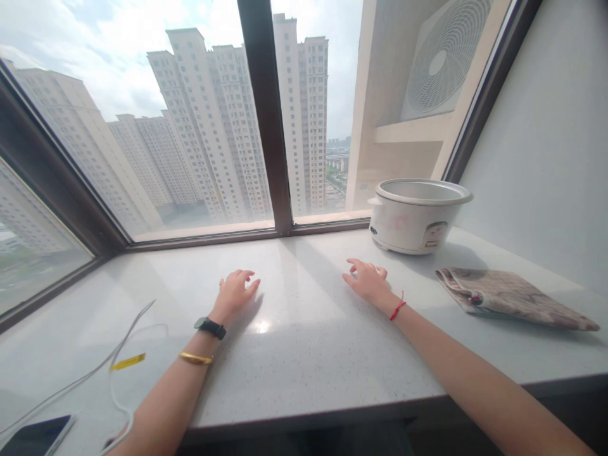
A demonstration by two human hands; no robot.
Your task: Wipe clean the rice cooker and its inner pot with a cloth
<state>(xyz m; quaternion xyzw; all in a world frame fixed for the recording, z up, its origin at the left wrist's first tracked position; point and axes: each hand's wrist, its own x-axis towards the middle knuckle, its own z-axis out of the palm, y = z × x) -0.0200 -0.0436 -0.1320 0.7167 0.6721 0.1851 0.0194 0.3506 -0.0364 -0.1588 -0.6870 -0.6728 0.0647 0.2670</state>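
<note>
A phone (35, 437) and cable (118, 354) lie lower left by the left forearm; a snag could drag the phone off the counter (304, 354). The left hand (235, 291) and right hand (368, 278) sit mid-frame, grips loose, empty; the cooker (418, 215) stands right of centre.

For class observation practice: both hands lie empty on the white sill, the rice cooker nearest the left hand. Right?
No: the head view shows the rice cooker nearest the right hand, not the left hand; both lie empty on the white sill.
</note>
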